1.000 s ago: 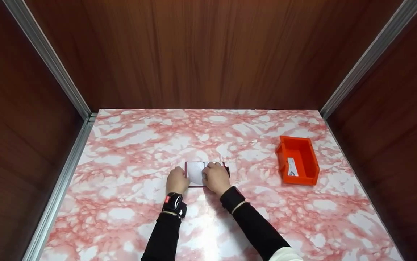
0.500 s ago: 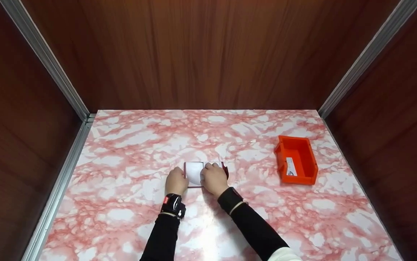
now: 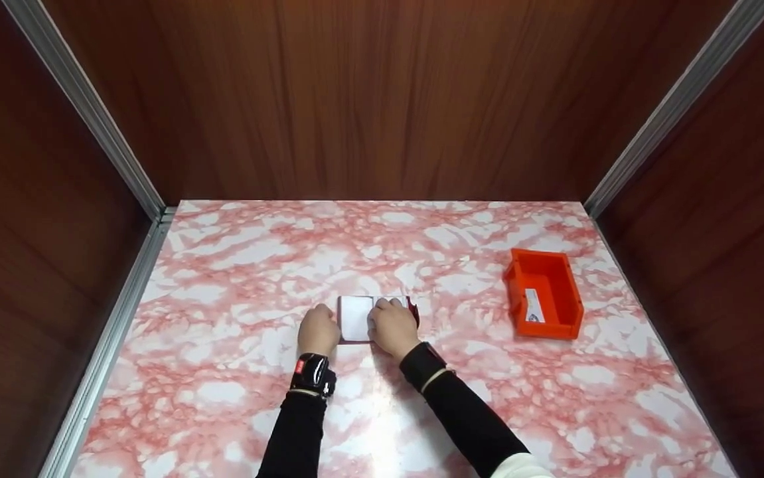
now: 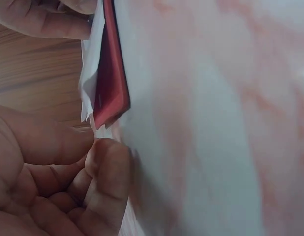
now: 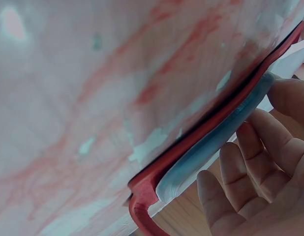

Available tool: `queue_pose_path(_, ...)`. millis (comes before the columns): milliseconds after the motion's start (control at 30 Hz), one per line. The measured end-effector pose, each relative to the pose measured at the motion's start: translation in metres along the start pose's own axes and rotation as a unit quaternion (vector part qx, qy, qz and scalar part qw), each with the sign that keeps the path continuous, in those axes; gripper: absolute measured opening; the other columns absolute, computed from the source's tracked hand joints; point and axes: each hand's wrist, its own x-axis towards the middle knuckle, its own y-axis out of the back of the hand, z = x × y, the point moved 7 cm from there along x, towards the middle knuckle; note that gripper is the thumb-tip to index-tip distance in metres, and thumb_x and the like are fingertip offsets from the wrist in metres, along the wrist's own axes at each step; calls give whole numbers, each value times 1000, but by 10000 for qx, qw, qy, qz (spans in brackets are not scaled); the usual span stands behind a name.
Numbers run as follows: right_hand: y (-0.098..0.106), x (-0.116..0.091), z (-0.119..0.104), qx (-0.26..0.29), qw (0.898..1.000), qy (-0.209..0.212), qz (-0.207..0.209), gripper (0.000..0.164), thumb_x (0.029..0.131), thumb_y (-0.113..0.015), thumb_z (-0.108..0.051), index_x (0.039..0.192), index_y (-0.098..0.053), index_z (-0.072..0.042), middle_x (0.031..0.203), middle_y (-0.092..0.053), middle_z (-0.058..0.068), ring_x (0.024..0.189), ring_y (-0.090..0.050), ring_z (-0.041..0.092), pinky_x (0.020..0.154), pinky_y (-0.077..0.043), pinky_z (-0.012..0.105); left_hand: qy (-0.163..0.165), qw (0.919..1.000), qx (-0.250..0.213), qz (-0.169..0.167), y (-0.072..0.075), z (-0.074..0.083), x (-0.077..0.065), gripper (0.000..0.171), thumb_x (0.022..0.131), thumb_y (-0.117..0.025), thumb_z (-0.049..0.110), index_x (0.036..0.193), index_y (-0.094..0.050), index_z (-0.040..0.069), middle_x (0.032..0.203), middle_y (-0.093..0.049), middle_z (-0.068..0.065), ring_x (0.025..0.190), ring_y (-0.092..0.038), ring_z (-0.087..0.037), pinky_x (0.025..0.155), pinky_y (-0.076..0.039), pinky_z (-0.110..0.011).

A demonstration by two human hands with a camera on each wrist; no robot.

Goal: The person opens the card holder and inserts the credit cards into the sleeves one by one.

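Note:
A small notebook (image 3: 355, 320) with a red cover lies open on the table, white pages up. At its left edge, my left hand (image 3: 318, 330) has thumb and index fingertip together. In the left wrist view these fingertips pinch a thin white page edge beside the corner of the red cover (image 4: 111, 91), and the pages stand a little off the cover. My right hand (image 3: 395, 326) rests on the right-hand pages, its fingertips touching the page block (image 5: 216, 140). Much of that side is hidden under the hand. A red strap (image 5: 142, 209) sticks out at the notebook's right end.
An orange bin (image 3: 547, 295) with a white label (image 3: 534, 305) stands on the right of the pink marbled table (image 3: 235, 279). Brown wood panels (image 3: 382, 99) with metal rails close in the back and both sides.
My left hand has shifted slightly left from the notebook's edge. The left page now looks flatter, while the right hand stays on the pages.

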Motion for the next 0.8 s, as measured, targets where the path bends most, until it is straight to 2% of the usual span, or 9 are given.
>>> queue_pose_path(133,-1,0,0,-22,10000,-19,-56,17,69,-81,-17,74,-65,-14,88,-60,4,82,-56,29,67,-51,39,21,9997,-96,206,5,4,2,17,85,-60,2,99,-67,-5,95,-67,-23,91,-65,-41,85,-49,-49)
queue_pose_path(333,-2,-1,0,-44,10000,-36,58,17,69,-82,-18,75,-67,-14,88,-60,3,83,-57,27,66,-51,38,-284,9979,-152,561,7,14,2,10,81,-63,-1,90,-66,-5,88,-65,-22,85,-65,-42,78,-50,-51)
queue_pose_path(467,-2,-1,-1,-52,9999,61,145,16,69,-81,-17,73,-66,-14,86,-59,3,80,-57,27,66,-50,36,-435,9971,-74,616,5,18,1,4,78,-65,-2,82,-62,-2,81,-61,-20,80,-62,-42,75,-49,-51)
queue_pose_path(800,-2,-1,1,-78,9998,53,198,13,70,-80,-17,74,-68,-14,87,-60,4,79,-56,28,64,-51,38,-655,9959,117,617,-1,20,1,9,75,-67,-5,77,-59,0,79,-59,-20,76,-61,-43,73,-48,-52)
